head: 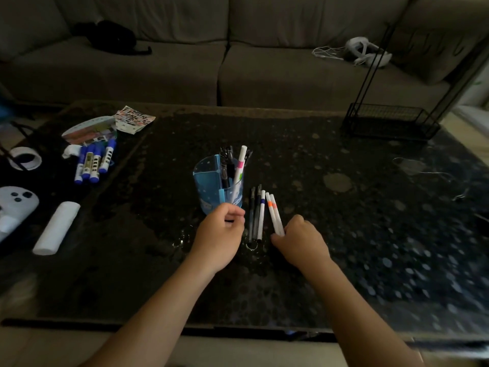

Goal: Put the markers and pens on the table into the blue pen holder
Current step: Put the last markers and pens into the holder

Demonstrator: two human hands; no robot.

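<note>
Nearest the tabletop's [344, 260] front edge, the right hand [299, 239] pinches the near ends of two white markers with orange bands [274, 213]; their long axes run away toward the far edge. The left hand [221, 229] is loosely curled, grasping what I cannot tell. Between them lie three loose pens [256, 213]. Just beyond the left hand stands the translucent blue plastic pen holder [209, 184], up-left of the markers.

A dark table [304, 154] holds a blue pen holder [211, 181] and loose pens [258, 215] beside it. Blue markers [95, 162] lie far left (near a tape roll [25, 158]).
</note>
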